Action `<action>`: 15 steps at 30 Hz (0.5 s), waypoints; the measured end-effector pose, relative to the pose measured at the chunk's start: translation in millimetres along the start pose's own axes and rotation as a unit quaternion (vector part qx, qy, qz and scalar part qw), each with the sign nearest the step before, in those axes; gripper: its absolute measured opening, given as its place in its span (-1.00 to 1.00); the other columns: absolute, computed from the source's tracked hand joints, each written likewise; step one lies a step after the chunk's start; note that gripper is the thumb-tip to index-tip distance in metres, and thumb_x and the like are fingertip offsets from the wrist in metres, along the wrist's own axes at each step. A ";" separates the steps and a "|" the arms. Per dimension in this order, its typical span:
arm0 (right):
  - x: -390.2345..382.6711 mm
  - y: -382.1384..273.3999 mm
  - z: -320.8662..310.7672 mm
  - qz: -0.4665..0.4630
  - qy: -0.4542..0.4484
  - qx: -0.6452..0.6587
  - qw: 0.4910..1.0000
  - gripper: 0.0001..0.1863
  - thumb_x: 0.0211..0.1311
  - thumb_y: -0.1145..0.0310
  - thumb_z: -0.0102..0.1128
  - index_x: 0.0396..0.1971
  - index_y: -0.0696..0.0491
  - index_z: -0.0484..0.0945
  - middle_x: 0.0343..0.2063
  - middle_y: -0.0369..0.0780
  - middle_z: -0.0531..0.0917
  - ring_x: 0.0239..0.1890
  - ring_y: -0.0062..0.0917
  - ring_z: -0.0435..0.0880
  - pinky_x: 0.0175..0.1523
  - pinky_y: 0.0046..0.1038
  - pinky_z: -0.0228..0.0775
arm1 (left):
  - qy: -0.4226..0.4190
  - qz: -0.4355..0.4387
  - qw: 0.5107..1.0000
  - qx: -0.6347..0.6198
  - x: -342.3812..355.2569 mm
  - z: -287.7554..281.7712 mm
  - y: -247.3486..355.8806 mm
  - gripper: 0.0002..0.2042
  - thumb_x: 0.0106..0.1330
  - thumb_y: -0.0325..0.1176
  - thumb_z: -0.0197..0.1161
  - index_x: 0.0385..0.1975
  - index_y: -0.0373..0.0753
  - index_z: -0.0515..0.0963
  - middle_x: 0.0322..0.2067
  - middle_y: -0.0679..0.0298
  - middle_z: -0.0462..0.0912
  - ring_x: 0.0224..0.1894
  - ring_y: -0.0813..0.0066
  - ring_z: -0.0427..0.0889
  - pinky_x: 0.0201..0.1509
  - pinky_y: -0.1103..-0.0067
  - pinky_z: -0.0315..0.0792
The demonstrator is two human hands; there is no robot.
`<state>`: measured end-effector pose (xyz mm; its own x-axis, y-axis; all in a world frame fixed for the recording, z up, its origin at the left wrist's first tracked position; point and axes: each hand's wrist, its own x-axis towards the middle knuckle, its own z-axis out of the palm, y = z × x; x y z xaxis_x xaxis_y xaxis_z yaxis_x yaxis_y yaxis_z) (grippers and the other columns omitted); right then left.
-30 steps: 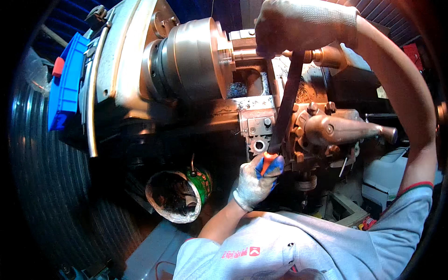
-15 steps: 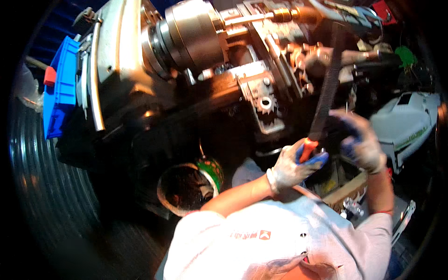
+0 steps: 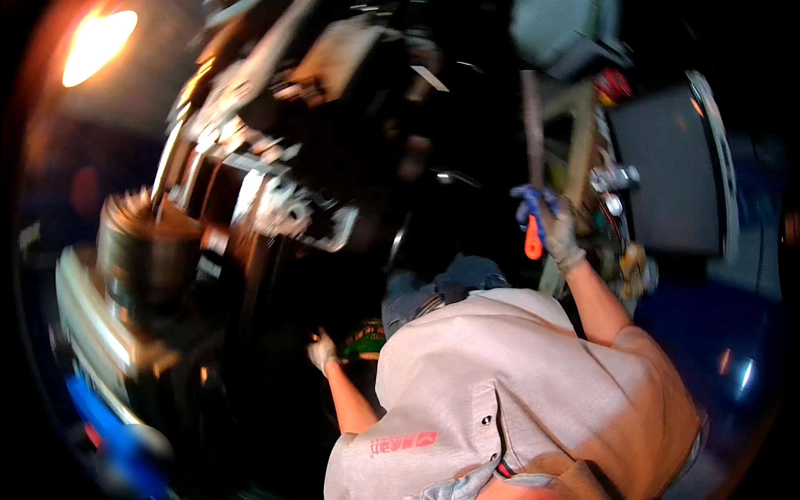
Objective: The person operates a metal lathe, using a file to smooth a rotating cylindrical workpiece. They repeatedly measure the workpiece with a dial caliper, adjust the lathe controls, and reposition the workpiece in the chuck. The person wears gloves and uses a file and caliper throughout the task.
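Note:
A long flat file point(image 3: 532, 125) with an orange handle points away from me on the right. My right hand point(image 3: 550, 221), in a pale work glove with blue coating, is closed around it where blade and handle meet. My left hand point(image 3: 322, 350), also gloved, is low on the left beside a green patterned container point(image 3: 365, 339). Its fingers look apart in the dim light, and I see nothing held in it. Shadow hides part of the container.
A metalworking lathe stands to the left, its round chuck point(image 3: 150, 254) blurred. A toothed metal part point(image 3: 287, 210) sits on its carriage. A blue plastic bin point(image 3: 117, 433) is at lower left. On the right are a wooden frame point(image 3: 581, 142) and a grey panel point(image 3: 667, 167).
The file has passed from my left hand to my right. My left hand has dropped down to the left, by the green container. The view has swung right, shifting the lathe left.

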<state>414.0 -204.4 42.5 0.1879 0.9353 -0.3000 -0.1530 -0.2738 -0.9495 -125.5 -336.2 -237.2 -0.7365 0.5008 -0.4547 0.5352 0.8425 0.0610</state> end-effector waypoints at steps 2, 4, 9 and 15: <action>-13.2 23.8 -26.7 -0.027 0.035 -0.137 0.990 -0.71 0.51 0.24 0.04 -0.03 0.08 0.65 -0.56 -0.39 0.56 -0.53 -0.76 0.47 -0.40 -0.66 0.33 | 0.098 0.050 0.994 0.023 44.3 84.4 -74.3 -0.47 0.36 0.10 0.11 -0.06 -0.31 0.63 -0.12 -0.03 0.72 -0.08 0.02 0.70 -0.09 0.25 0.59; -36.1 42.7 -51.1 0.029 0.101 -0.170 0.980 -0.72 0.47 0.17 0.12 -0.11 0.05 0.66 -0.58 -0.40 0.56 -0.55 -0.75 0.48 -0.43 -0.65 0.36 | 0.016 -0.032 0.999 -0.027 69.8 97.4 -77.2 -0.56 0.44 -0.04 -0.03 -0.07 -0.27 0.65 -0.05 0.08 0.71 -0.01 0.22 0.68 -0.10 0.27 0.57; -98.7 131.2 -116.5 0.024 0.227 -0.266 0.937 -0.79 0.37 0.25 0.23 -0.33 0.10 0.61 -0.59 -0.26 0.57 -0.56 -0.54 0.54 -0.40 -0.43 0.40 | -0.127 -0.145 0.977 -0.091 80.0 117.5 -37.6 -0.59 0.51 -0.15 -0.13 -0.05 -0.23 0.66 0.03 0.18 0.69 0.07 0.40 0.65 -0.09 0.29 0.55; -196.3 221.5 -198.2 0.074 0.371 -0.312 0.871 -0.68 0.34 0.19 0.23 -0.13 0.16 0.58 -0.29 -0.08 0.71 -0.21 -0.31 0.71 -0.12 -0.32 0.52 | -0.182 -0.087 0.975 -0.094 69.9 135.5 -13.4 -0.58 0.48 -0.09 -0.08 0.00 -0.24 0.63 0.05 0.16 0.68 0.08 0.37 0.64 -0.05 0.29 0.53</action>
<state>535.5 -493.1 -127.1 0.8220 0.5404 -0.1799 0.2857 -0.6646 -0.6905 -128.1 -339.4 -390.2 -0.5949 0.2721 -0.7564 0.3048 0.9470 0.1009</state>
